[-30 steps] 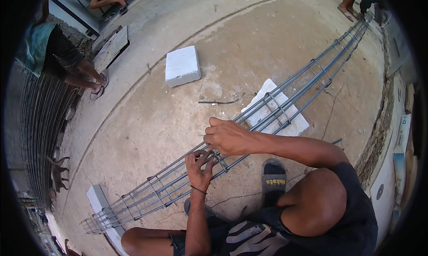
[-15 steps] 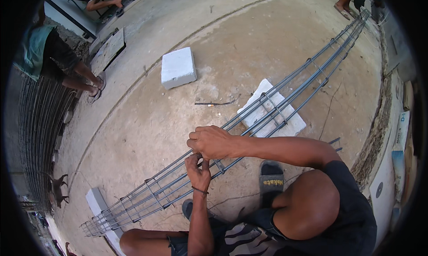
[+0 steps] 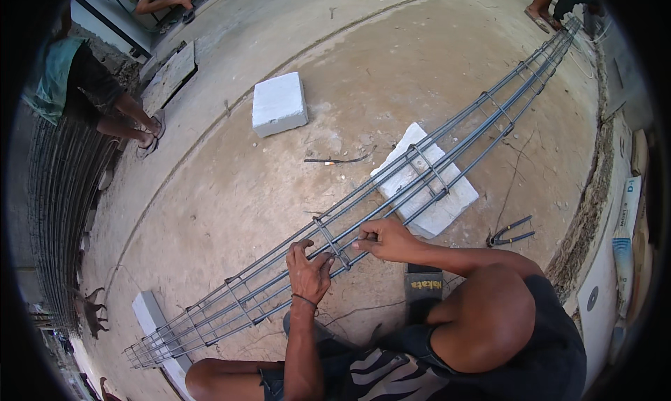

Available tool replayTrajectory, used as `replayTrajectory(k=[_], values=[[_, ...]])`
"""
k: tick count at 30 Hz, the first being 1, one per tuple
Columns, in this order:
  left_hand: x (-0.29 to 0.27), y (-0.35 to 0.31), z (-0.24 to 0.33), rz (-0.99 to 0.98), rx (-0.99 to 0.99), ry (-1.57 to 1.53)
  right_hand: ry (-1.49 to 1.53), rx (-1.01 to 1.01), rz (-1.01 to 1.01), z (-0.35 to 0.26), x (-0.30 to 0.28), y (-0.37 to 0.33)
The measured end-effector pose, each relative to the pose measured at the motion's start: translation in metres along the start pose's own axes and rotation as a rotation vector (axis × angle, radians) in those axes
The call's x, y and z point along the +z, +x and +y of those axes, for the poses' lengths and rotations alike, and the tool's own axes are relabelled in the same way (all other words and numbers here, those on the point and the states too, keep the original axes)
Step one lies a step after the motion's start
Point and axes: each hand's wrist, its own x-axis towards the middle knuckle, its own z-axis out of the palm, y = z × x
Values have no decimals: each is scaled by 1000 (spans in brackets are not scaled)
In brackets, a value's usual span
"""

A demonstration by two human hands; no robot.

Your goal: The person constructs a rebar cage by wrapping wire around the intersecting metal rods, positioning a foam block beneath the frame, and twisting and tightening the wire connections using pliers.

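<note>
A long cage of grey steel rebar (image 3: 447, 156) runs diagonally from lower left to upper right, resting on white blocks. My left hand (image 3: 307, 270) grips the near bars beside a square steel stirrup (image 3: 330, 239). My right hand (image 3: 384, 239) pinches the rebar just right of that stirrup, fingers closed on the bar. Both forearms come in from the lower edge, and my knee and dark shorts fill the bottom.
A white block (image 3: 432, 191) lies under the cage's middle, another (image 3: 155, 316) under its lower left end, a loose one (image 3: 279, 104) on the concrete. Pliers (image 3: 509, 232) lie at right. A person (image 3: 91, 93) crouches at left by stacked rebar. Feet show at top right.
The view has shifted closer. My right hand moved from the upper bars down to the bar beside the stirrup, and my left hand settled on the near bars.
</note>
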Motion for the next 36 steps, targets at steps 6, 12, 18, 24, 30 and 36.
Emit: replayTrajectory(k=[6, 12, 18, 24, 30, 36], values=[[-27, -11, 8, 95, -172, -134, -239, -288, -15, -7, -8, 35], [-72, -8, -5, -56, -636, -820, -368, -246, -229, -27, -20, 32], [-93, 4, 22, 107, -981, -1289, -362, -463, -258, -18, -26, 27], [-84, -9, 19, -105, -992, -1180, -471, -456, -226, -18, -39, 33], [-62, -4, 16, 369, -913, -1376, -164, -388, -131, -18, -2, 37], [-23, 20, 26, 487, -755, -1013, -196, -419, -183, -20, 26, 48]])
